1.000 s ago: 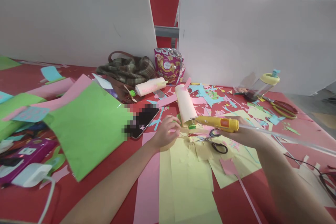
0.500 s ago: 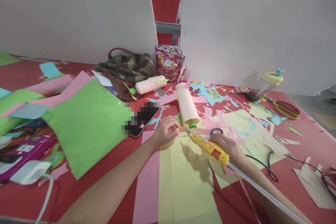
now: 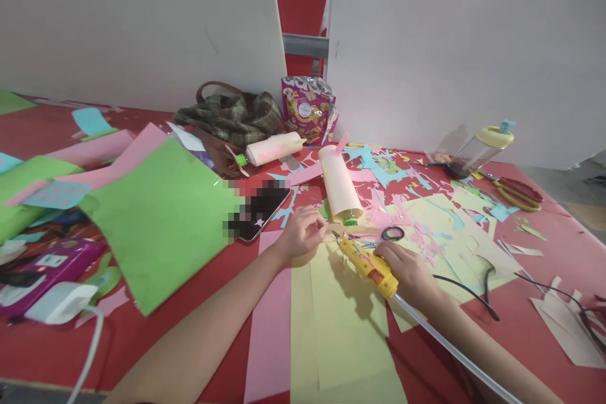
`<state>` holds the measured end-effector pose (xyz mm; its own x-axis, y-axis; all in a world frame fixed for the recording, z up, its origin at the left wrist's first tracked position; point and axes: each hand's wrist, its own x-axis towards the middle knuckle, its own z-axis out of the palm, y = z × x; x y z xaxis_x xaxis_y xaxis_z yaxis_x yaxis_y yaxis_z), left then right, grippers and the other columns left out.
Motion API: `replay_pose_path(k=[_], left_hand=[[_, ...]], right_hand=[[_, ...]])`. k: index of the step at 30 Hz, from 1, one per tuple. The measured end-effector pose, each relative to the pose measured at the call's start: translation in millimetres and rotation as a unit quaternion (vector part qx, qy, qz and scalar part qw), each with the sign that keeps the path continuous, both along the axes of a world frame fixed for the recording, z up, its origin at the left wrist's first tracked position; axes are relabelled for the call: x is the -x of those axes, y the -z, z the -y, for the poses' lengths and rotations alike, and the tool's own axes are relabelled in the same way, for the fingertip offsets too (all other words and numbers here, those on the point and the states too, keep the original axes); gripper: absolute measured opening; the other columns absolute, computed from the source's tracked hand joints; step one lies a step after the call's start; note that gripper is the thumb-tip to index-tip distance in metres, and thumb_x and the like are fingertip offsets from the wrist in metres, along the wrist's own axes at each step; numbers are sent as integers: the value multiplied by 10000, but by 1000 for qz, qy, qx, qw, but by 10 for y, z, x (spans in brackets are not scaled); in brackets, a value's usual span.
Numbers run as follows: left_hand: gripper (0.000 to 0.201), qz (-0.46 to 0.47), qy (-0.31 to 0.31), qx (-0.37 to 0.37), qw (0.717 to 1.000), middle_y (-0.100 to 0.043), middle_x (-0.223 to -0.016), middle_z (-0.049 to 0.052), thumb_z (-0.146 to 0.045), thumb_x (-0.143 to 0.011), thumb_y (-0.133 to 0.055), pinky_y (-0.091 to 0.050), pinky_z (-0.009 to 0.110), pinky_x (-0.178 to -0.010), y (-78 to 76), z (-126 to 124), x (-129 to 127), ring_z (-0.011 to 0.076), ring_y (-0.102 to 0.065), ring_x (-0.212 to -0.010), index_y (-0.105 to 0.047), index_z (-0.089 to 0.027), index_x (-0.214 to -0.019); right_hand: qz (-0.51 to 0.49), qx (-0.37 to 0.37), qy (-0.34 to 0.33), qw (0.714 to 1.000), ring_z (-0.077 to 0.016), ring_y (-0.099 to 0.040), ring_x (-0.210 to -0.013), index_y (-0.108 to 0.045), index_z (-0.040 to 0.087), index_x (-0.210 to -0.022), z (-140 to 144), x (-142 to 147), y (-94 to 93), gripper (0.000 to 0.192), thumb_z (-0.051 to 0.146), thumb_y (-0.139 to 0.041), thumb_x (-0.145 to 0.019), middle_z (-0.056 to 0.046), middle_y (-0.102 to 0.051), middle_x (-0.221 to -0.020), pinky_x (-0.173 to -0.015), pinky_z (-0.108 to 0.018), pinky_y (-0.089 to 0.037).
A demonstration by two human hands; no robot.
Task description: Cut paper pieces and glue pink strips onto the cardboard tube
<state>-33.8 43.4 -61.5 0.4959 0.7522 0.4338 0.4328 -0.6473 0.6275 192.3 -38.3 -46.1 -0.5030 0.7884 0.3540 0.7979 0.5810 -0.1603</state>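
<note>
The clear glue stick (image 3: 440, 330) ran from the lower right of the frame into the rear of the yellow hot-glue gun (image 3: 367, 262). Pale yellow paper (image 3: 350, 353) and a pink paper strip (image 3: 271, 328) lay side by side on the red counter (image 3: 52, 360) at lower center. The right hand (image 3: 406, 273) held the glue gun right of center; its grip was wrapped around the body, nozzle directed to the upper left. The left hand (image 3: 303, 231), at center, had its grip pinching the left end of a flat tan stick (image 3: 355, 229). The nozzle tip was located at the stick, close to the left fingertips; contact could not be determined. Scissors (image 3: 392, 239) with dark handles lay just beyond the gun.

Behind the stick, at center, a paper-wrapped bottle (image 3: 341, 183) lay with its green cap (image 3: 351, 221) toward the viewer and pink paper pieces at its sides. A smartphone (image 3: 272, 205) lay left of it. Farther back were a second wrapped bottle (image 3: 274, 149), a plaid cloth (image 3: 237, 117) and a purple snack bag (image 3: 308, 110), before white panels (image 3: 464, 63).
</note>
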Motion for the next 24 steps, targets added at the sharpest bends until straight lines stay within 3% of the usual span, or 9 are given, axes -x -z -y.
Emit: replay_pose_path(k=[24], left_hand=[[140, -6, -1, -3, 1000, -499, -589, -3, -187, -718, -409, -352, 289, -685, -21, 23, -1, 134, -458, -640, -436, -180, -581]], right_hand=[[-5, 20, 11, 1000, -136, -502, -567, -457, 159, -729, 7, 31, -20, 70, 184, -409, -774, -58, -534, -661, -520, -238, -402]])
